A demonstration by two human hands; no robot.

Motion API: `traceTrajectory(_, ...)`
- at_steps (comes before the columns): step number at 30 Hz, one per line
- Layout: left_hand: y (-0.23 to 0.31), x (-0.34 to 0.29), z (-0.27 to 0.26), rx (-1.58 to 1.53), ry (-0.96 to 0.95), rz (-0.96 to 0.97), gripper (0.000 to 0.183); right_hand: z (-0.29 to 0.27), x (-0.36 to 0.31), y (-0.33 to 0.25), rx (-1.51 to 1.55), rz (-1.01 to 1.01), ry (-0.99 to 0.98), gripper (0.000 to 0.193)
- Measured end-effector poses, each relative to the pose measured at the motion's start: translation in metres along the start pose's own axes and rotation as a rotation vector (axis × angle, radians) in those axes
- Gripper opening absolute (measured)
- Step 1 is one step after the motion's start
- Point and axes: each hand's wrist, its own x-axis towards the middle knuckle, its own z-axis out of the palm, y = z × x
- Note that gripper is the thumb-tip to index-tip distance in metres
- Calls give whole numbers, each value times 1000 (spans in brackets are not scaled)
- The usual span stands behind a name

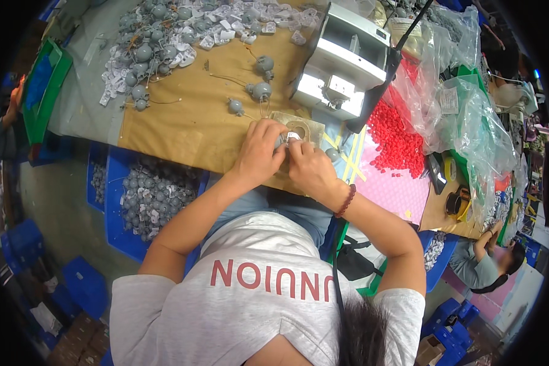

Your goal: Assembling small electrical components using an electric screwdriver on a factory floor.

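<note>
Both hands meet at the table's near edge, fingers bent and pinched together. My left hand (pixel 261 151) comes in from the left, its fingertips on a small white plastic part (pixel 293 136). From the other side my right hand (pixel 314 169), with a dark red bead bracelet (pixel 346 201) on its wrist, pinches the same part. Right behind the fingers lies a square yellowish block (pixel 314 128) with a round recess. My fingers hide most of the white part. Just beyond my left hand rest a grey ball-shaped piece with wires (pixel 261 91) and a smaller grey ball (pixel 235 106).
A pile of grey balls and white parts (pixel 158 49) covers the back left. A white machine (pixel 341 61) stands behind the block. Red pieces (pixel 393 137) spread across a pink mat (pixel 396 189). A blue bin (pixel 119 226) sits below left. Another person (pixel 485 262) works at far right.
</note>
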Motion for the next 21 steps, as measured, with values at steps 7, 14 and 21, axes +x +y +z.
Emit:
traceTrajectory(7,9,-13,0,368,-89,203,44,-2,-13,14,391,167,155,32)
traceTrajectory(14,4,-15,3,481,-170,249,47,-13,-64,51,945,611,265,44)
traceTrajectory(21,8,-8,-8,467,-200,263,46,32,-71,31,671,536,300,34)
